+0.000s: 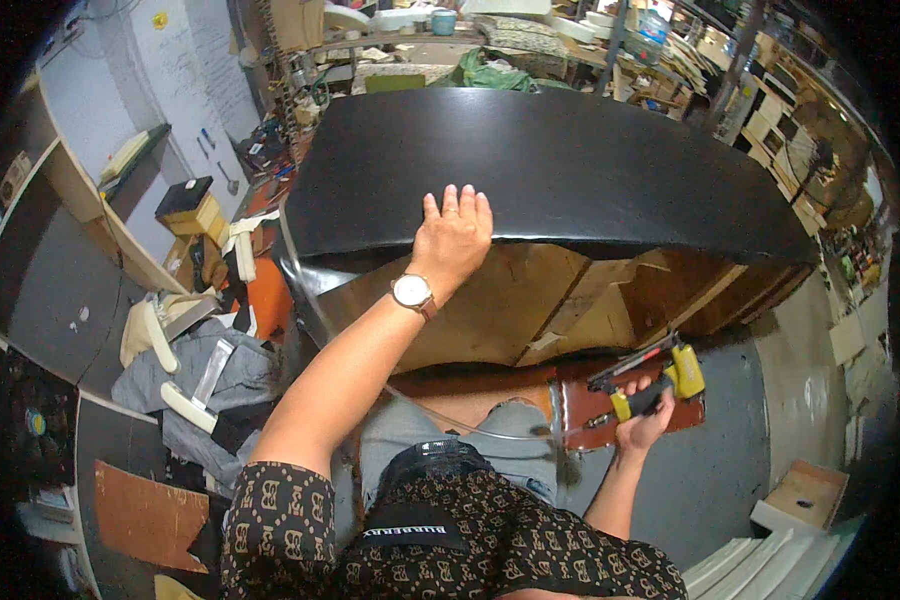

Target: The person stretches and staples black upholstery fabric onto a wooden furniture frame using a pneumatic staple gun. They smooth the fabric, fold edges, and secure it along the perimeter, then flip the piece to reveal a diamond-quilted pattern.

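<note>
Patterned shirt point(420, 572) nearest; right hand point(642, 428) clamped round yellow air tool point(688, 373); black panel point(580, 160) under flat left hand point(453, 243).

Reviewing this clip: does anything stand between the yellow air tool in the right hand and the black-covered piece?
Nothing visible does. The right hand holds the yellow air tool near the open wooden side of the black-covered piece. The left hand lies directly on the black cover.
</note>
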Motion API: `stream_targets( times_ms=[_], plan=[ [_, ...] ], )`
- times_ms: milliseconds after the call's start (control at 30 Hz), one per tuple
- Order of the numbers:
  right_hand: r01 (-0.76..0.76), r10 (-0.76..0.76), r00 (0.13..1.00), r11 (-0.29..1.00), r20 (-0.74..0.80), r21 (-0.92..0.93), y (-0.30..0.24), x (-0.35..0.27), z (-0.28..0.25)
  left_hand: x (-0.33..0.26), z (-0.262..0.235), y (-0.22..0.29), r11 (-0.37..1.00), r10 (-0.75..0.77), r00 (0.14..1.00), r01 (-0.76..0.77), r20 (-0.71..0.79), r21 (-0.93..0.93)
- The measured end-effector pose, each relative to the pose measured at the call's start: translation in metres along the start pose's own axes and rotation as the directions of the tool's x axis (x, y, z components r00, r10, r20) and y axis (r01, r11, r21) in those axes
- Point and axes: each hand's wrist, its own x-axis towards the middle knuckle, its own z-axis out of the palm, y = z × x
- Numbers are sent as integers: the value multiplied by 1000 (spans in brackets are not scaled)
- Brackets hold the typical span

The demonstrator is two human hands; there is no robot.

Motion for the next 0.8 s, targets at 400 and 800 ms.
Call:
stream_targets(
  times_ms=[400,800],
  plan=[
    [-789,784,614,613,95,47,96,-6,170,2,-9,-3,1000,31,996,-31,87,2],
    [-799,740,602,565,300,208,116,-5,184,-1,-12,-5,1000,3,983,1,183,-21]
  ],
)
